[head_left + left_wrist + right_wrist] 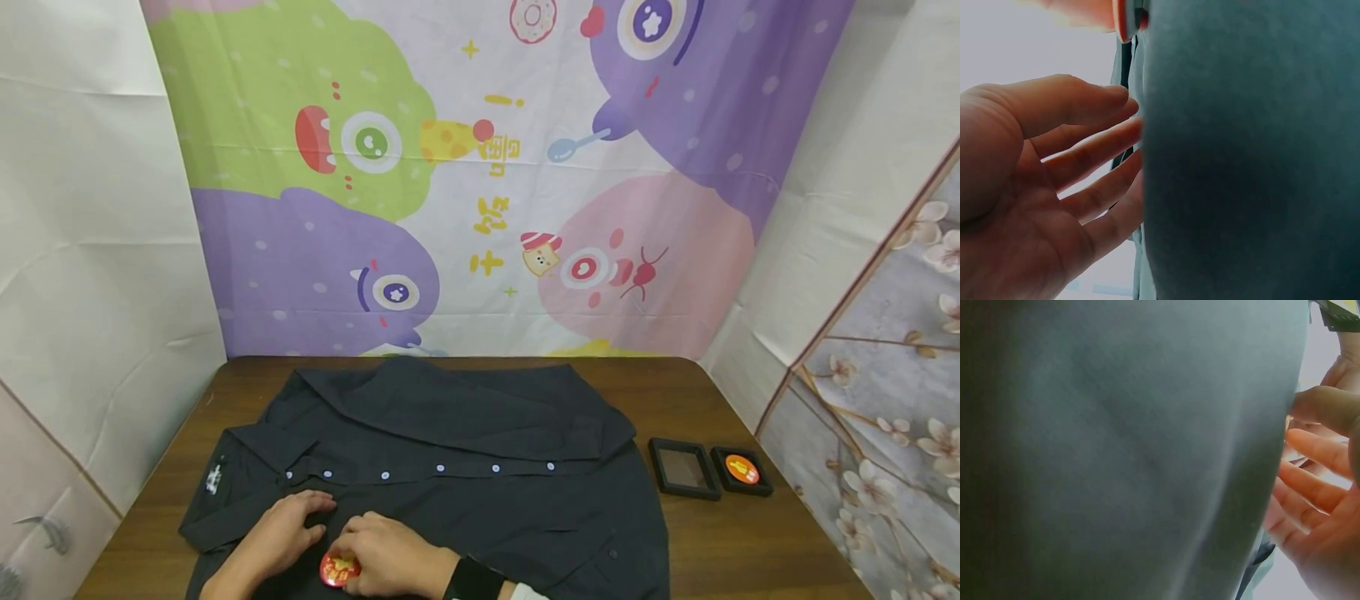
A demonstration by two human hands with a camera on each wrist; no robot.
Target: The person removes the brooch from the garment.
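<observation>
A dark button-up shirt (450,517) is spread on the wooden table, collar toward the left, with a row of small pale buttons along its placket. On its near left part my right hand (393,554) pinches a round red badge (337,572) at its right edge. Seen edge-on in the left wrist view, the badge (1124,22) stands close over the cloth. Beside it, my left hand (273,533) rests its fingertips on the shirt, fingers loosely extended. The left palm (1029,250) holds nothing.
At the table's right side lie a black square frame (667,490) and a second black frame (763,487) holding an orange round badge (742,469). A cartoon-print cloth (480,183) hangs behind the table. White sheeting (82,208) covers the left side.
</observation>
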